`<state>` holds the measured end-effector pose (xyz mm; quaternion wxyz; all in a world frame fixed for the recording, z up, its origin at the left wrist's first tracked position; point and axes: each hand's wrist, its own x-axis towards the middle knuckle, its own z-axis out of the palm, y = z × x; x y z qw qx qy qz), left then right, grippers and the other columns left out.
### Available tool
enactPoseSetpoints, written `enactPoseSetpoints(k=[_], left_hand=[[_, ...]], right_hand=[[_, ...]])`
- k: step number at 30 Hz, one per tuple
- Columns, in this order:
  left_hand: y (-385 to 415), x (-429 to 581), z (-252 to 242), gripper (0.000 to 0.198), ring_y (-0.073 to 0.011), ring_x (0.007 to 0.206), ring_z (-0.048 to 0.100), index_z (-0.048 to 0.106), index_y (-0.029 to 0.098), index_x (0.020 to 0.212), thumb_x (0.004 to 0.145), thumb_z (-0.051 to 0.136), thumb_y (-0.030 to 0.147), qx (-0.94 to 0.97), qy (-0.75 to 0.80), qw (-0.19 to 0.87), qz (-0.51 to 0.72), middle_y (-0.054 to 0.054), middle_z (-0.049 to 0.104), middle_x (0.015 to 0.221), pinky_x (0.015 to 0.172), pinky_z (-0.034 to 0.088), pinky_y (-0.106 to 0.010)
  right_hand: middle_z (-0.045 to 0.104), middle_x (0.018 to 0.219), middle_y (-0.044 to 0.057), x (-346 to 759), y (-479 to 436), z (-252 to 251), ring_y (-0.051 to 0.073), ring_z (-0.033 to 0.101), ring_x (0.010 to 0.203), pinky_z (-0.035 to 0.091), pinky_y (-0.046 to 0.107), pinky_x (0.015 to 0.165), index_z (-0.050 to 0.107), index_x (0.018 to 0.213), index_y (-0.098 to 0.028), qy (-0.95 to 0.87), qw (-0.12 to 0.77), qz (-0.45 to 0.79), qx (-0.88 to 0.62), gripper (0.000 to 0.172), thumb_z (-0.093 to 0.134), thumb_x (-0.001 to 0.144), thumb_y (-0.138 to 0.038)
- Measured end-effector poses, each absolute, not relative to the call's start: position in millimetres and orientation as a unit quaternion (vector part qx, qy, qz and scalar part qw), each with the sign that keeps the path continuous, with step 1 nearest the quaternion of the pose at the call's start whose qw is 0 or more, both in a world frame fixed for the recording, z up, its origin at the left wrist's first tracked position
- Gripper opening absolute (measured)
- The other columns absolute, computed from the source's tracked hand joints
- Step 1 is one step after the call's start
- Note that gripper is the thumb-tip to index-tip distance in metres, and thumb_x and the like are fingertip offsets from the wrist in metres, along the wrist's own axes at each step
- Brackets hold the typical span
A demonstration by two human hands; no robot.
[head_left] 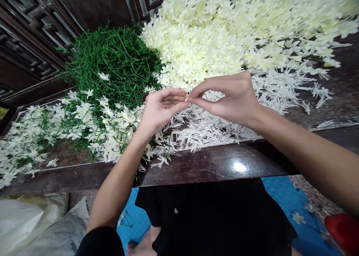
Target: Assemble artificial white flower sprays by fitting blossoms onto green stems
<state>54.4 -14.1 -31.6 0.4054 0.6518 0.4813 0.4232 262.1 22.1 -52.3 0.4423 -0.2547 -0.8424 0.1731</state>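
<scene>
My left hand (161, 108) and my right hand (228, 99) meet fingertip to fingertip above the bench. Both are closed in a pinch at a small whitish flower piece (187, 96), mostly hidden by the fingers. A bit of thin green plastic stem (169, 102) shows inside my left hand. Beneath the hands lie loose white spiky stamen pieces (213, 130). Behind them is a heap of cream artificial petals (193, 54). A tangled pile of green stems (112, 61) sits beyond my left hand, with assembled white flowers (84, 117) on green stems spread to the left.
The dark wooden bench (210, 162) has a raised front edge and a carved back (36, 20). Pale sacks (36, 222) stand on the floor at lower left. A blue mat (277, 196) lies below, with a red object (343, 231) at lower right.
</scene>
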Motion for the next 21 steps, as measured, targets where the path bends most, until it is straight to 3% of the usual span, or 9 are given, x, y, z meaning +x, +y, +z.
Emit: enactPoseSetpoints(k=[4, 9, 14, 21], left_hand=[[-12.7, 53.8, -33.5, 0.020, -0.0155, 0.088, 0.079, 0.080, 0.015, 0.096, 0.077, 0.086, 0.012, 0.656, 0.486, 0.389, 0.426, -0.006, 0.084, 0.094, 0.084, 0.069, -0.028], [-11.2, 53.2, -35.4, 0.009, -0.0115, 0.071, 0.077, 0.080, 0.014, 0.096, 0.088, 0.075, 0.015, 0.655, 0.477, 0.394, 0.434, -0.007, 0.083, 0.091, 0.071, 0.068, -0.023], [-11.5, 52.8, -34.7, 0.012, -0.0126, 0.076, 0.077, 0.080, 0.016, 0.094, 0.083, 0.080, 0.014, 0.663, 0.474, 0.375, 0.441, -0.005, 0.082, 0.088, 0.076, 0.069, -0.024], [-10.8, 51.5, -36.2, 0.015, -0.0139, 0.082, 0.077, 0.080, 0.015, 0.095, 0.080, 0.082, 0.013, 0.666, 0.464, 0.378, 0.444, -0.005, 0.082, 0.089, 0.073, 0.068, -0.023]], right_hand=[[0.082, 0.087, -0.003, 262.2, 20.7, -50.8, 0.023, 0.080, 0.080, 0.070, 0.043, 0.072, 0.079, 0.088, -0.035, -0.841, 0.434, 0.187, -0.265, 0.011, 0.074, 0.091, -0.026], [0.082, 0.085, -0.003, 262.7, 19.5, -49.6, 0.022, 0.080, 0.080, 0.070, 0.042, 0.073, 0.078, 0.086, -0.035, -0.840, 0.441, 0.187, -0.255, 0.014, 0.072, 0.092, -0.024], [0.082, 0.087, -0.003, 263.3, 20.3, -52.1, 0.023, 0.080, 0.080, 0.069, 0.045, 0.073, 0.080, 0.088, -0.035, -0.834, 0.449, 0.188, -0.260, 0.016, 0.074, 0.091, -0.020], [0.082, 0.082, -0.004, 260.0, 14.9, -46.4, 0.019, 0.080, 0.073, 0.069, 0.036, 0.067, 0.079, 0.082, -0.031, -0.811, 0.492, 0.209, -0.238, 0.021, 0.075, 0.088, -0.011]])
